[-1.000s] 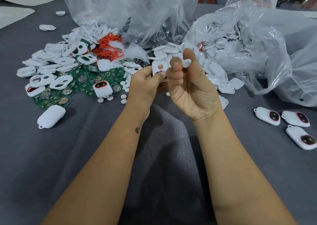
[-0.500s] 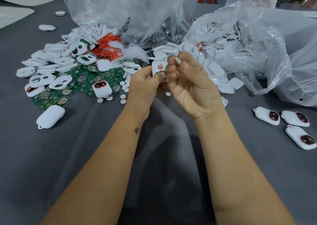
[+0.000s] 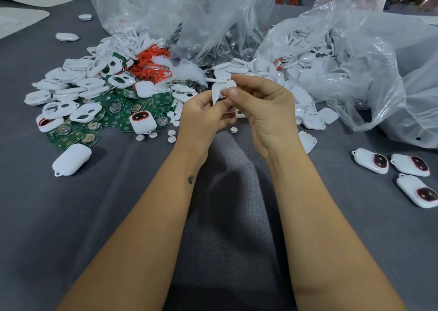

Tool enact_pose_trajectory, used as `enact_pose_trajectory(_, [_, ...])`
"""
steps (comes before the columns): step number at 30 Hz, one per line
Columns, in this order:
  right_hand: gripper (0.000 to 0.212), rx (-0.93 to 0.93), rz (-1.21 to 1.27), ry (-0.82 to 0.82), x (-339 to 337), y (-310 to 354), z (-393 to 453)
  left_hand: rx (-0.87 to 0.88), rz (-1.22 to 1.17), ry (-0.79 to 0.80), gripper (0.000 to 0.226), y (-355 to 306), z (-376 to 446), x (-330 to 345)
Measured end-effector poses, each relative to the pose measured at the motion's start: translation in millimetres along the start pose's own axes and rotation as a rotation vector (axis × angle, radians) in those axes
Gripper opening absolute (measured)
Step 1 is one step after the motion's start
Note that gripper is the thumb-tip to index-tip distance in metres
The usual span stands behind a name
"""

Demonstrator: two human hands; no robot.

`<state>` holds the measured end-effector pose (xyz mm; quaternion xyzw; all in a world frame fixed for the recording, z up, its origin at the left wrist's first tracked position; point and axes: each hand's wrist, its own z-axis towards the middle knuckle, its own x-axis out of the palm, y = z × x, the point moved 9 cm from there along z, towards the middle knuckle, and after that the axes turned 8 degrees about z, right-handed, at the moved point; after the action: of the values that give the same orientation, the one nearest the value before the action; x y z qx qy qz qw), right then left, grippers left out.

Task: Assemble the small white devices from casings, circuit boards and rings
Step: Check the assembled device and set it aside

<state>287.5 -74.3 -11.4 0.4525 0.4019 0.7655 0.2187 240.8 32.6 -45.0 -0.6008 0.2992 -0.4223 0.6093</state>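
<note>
My left hand (image 3: 201,118) grips a small white casing (image 3: 217,92) with a red ring in it, held upright above the grey cloth. My right hand (image 3: 265,111) pinches a small white round button (image 3: 231,84) between thumb and fingers, right against the casing's upper face. To the left lie green circuit boards (image 3: 113,118), white casing fronts (image 3: 83,111), a heap of red rings (image 3: 151,67) and loose white buttons (image 3: 171,138). Three finished devices (image 3: 372,161) lie at the right.
Clear plastic bags (image 3: 343,61) full of white casing parts stand across the back and right. A closed white device (image 3: 71,159) lies at the near left. A half-built casing with a red ring (image 3: 143,121) sits among the boards. Grey cloth (image 3: 225,216) covers the table.
My right hand lowered its raised fingers and brought the white button down onto the casing held in my left hand. The left hand stayed in place.
</note>
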Motion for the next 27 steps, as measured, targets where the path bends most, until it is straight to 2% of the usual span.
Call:
enact_pose_trajectory(10, [0.016,0.018,-0.017,-0.071,-8,2,-1,0.012,0.033,-0.031,0.020,-1,-1,-2])
enact_pose_trajectory(16, [0.021,-0.056,-0.321,-0.203,-19,12,-2,0.012,0.066,-0.045,0.023,-2,-2,-2])
enact_pose_trajectory(22, [0.016,-0.028,-0.445,-0.199,-18,13,-2,0.030,0.108,0.003,0.023,-2,-3,2])
enact_pose_trajectory(27, [0.016,-0.080,-0.579,-0.164,-17,17,-1,0.038,0.120,0.032,0.023,-2,-4,4])
